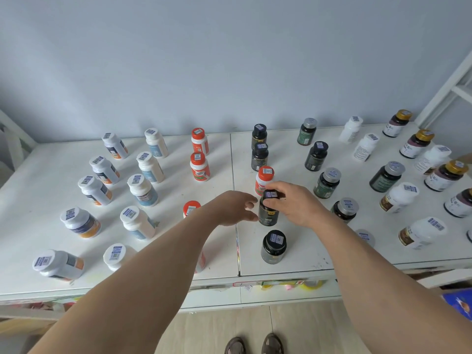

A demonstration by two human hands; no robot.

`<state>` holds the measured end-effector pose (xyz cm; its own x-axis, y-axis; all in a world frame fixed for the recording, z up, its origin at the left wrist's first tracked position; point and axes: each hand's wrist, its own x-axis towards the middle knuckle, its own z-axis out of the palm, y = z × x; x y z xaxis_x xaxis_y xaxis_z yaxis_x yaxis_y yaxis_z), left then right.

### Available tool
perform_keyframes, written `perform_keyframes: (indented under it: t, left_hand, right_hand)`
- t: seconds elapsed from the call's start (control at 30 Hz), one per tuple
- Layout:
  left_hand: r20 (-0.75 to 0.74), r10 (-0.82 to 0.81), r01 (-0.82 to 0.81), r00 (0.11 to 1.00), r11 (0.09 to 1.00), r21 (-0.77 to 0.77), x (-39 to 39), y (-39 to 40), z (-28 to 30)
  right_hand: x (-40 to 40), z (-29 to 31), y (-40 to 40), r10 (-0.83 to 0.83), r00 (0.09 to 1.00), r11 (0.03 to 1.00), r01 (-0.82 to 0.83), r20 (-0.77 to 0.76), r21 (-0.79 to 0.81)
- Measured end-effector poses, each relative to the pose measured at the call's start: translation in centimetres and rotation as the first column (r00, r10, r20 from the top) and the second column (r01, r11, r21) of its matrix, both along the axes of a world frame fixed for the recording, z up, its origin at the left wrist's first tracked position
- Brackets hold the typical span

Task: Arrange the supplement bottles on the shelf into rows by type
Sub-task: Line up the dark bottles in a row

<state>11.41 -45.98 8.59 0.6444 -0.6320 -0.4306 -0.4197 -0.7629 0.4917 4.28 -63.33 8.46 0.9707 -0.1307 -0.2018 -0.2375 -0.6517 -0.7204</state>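
Nearest, black bottle (pixel 273 246) upright near front edge of white shelf (pixel 293 256). Just behind, right hand (pixel 293 203) fingers (pixel 270 200) pinching cap of dark bottle (pixel 268 213), upright on shelf. Left hand (pixel 235 208) beside it, fingers loosely curled, touching its side. Behind, orange-cap bottle (pixel 264 178), then 2 more black ones (pixel 259 146).

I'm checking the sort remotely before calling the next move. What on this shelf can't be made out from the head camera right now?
- Orange-capped bottle: body hidden behind the left forearm, head view.
- Grey lid: bottle below covered by the right forearm.
- Bottle at the right edge: cut off by the frame.
- Label text on every bottle: too small to read.
- Black bottle: the right hand covers its cap rim; the left hand is beside it, contact unclear.
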Motion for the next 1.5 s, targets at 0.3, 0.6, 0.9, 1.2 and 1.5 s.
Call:
perform_keyframes:
  t: [0.3,0.6,0.9,1.2,1.5]
  left_hand:
    - [0.071,-0.037,0.034,0.997,0.999,0.035,0.0,-0.3,-0.3]
    - [0.165,-0.007,0.002,0.986,1.000,0.031,1.4,-0.3,0.7]
    - [0.297,0.064,-0.091,0.953,0.993,0.076,4.0,-1.6,0.1]
    - [0.120,0.130,-0.135,0.984,0.990,0.028,5.8,-2.8,-1.5]
    - [-0.333,0.195,-0.262,0.922,0.950,-0.169,8.0,-2.5,-0.1]
  right_hand:
    - [-0.7,-0.9,0.2,0.010,0.999,1.000,-0.009,-0.035,0.020]
    - [1.2,1.4,-0.3,-0.160,0.976,0.987,0.154,0.150,0.049]
    - [5.6,1.5,-1.2,-0.020,1.000,0.996,0.021,0.012,-0.081]
    - [7.2,-0.5,-2.7,0.019,0.999,1.000,-0.020,-0.047,-0.010]
    - [8.4,1.8,-2.6,0.033,0.999,0.999,-0.033,-0.003,-0.023]
